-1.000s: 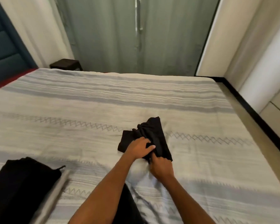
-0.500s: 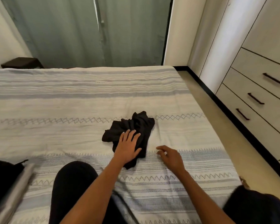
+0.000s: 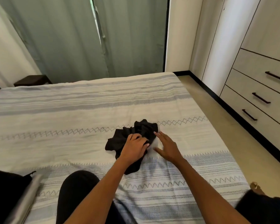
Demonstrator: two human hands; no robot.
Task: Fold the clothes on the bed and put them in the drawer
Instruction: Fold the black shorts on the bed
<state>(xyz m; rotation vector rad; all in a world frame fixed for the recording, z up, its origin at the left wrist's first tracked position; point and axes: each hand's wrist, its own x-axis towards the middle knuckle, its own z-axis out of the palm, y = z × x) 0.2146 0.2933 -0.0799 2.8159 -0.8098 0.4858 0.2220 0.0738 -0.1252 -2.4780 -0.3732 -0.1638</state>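
Bed [image 3: 71,120] top is wide open flat cover to the left & behind the black garment [image 3: 136,135]; nothing stands there as far as the far edge by the green curtains [image 3: 87,38]. Garment lies bunched mid-bed, w/ left hand [image 3: 133,147] on it & right hand [image 3: 167,147] just beside, fingers spread over the cover. Near left corner is blocked: dark bundle [image 3: 8,188] w/ a grey blurred strip [image 3: 27,196] along it. A knee in black [image 3: 78,188] sits on the near edge betw. bundle & left arm. Right of bed a floor lane [image 3: 217,120] runs clear along the drawer unit [image 3: 262,94]; drawers closed, their dark handles [image 3: 261,98] stick out into the lane.
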